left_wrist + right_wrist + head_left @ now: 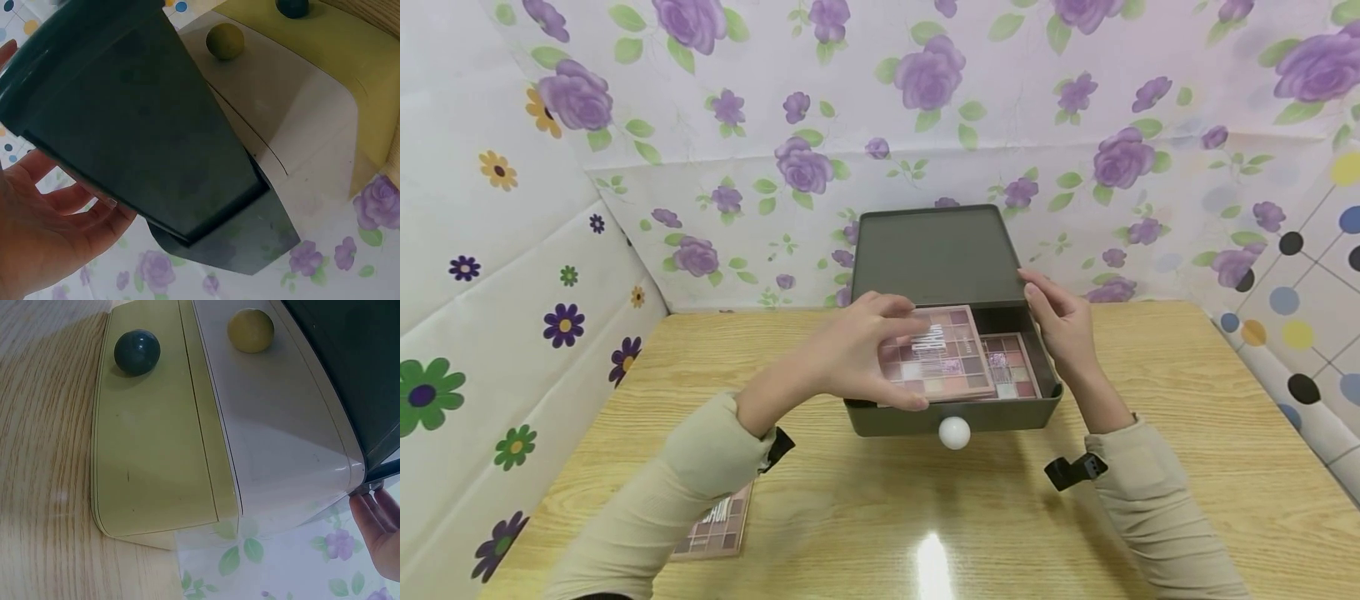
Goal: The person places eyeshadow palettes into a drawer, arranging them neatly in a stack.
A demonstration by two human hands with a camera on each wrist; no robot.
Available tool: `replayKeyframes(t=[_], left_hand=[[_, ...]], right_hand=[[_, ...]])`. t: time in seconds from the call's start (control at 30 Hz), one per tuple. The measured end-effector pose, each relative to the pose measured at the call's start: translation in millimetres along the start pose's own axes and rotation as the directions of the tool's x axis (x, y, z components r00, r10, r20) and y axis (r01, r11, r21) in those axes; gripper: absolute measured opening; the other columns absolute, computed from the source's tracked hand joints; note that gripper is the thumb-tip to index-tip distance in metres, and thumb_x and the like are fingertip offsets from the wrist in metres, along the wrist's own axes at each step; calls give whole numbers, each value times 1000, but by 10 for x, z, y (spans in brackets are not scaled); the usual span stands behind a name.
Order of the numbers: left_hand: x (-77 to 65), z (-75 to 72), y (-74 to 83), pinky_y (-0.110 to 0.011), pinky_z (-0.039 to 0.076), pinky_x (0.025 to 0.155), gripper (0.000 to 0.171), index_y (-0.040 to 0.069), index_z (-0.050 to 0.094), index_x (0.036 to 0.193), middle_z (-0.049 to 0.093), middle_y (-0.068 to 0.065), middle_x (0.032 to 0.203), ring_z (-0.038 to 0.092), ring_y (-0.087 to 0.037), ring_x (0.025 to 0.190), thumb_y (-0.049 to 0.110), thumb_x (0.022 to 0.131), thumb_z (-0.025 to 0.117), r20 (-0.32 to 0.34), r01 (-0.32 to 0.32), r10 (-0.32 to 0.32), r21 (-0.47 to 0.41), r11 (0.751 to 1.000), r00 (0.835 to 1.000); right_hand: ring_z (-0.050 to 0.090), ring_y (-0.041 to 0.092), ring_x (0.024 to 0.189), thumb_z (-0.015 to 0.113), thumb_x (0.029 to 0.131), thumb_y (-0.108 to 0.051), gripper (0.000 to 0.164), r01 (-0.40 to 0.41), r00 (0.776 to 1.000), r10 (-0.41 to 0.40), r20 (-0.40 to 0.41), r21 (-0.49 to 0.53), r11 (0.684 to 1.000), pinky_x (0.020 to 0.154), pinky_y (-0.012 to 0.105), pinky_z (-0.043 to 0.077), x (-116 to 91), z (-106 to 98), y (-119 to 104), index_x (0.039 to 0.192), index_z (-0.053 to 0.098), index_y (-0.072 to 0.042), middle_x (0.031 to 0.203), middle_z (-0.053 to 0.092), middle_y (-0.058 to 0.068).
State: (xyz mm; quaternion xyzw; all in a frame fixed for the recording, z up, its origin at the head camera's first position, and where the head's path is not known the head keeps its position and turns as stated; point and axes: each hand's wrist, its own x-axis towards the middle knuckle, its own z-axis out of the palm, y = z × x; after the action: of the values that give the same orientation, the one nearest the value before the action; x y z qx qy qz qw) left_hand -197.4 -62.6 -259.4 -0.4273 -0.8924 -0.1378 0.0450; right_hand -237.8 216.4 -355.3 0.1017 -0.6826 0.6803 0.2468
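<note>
Leftmost, one palette (718, 527) lies on the wooden table (827, 517), partly hidden by a sleeve (662, 479). Next, I see the left hand (857, 354), thumb and fingers spread, gripping a second palette (943, 358) over the open drawer (895, 422), overlapping a third palette (1017, 367) inside. Rightmost, the right hand (1065, 331), fingers loosely extended, touches the cabinet (932, 254) edge.

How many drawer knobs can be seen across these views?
3: a white knob on the open dark green drawer, a yellow knob on the white drawer below, and a dark green knob on the lowest, yellow drawer. None seems hidden.
</note>
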Motion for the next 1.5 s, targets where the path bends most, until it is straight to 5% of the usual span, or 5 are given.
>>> replayKeyframes(t=[0.53,0.83,1.13,1.5], left_hand=[[195,37,158,-39,41,92,76,18,57,128,45,-10,132,40,-26,118,58,65,72,89,18,-19,12,1000,996],[270,85,204,-34,40,90,64,16,63,119,46,-10,126,43,-26,111,53,67,73,83,-44,46,-26,999,995],[291,128,197,-34,39,90,63,13,62,121,49,-8,125,44,-26,110,50,71,72,152,-31,39,-58,998,988],[307,208,141,-35,37,95,59,10,60,123,44,-10,132,42,-25,117,45,76,68,200,-52,80,-139,989,976]], right_hand=[[48,3,67,57,91,-14,25,10,1000,-10,1,10,1000,61,15,43,7,0,4,113,66,-6,99,65,-14],[53,3,80,57,91,-15,28,8,1000,-8,-4,-24,1000,69,15,45,7,0,4,115,64,-1,105,64,-15],[52,3,72,57,91,-14,25,27,1000,-28,-11,-18,999,65,15,44,2,11,10,112,67,-4,102,65,-14],[55,4,86,57,91,-14,22,29,1000,-29,-12,-1,1000,72,15,44,3,8,16,110,69,-11,106,64,-13]])
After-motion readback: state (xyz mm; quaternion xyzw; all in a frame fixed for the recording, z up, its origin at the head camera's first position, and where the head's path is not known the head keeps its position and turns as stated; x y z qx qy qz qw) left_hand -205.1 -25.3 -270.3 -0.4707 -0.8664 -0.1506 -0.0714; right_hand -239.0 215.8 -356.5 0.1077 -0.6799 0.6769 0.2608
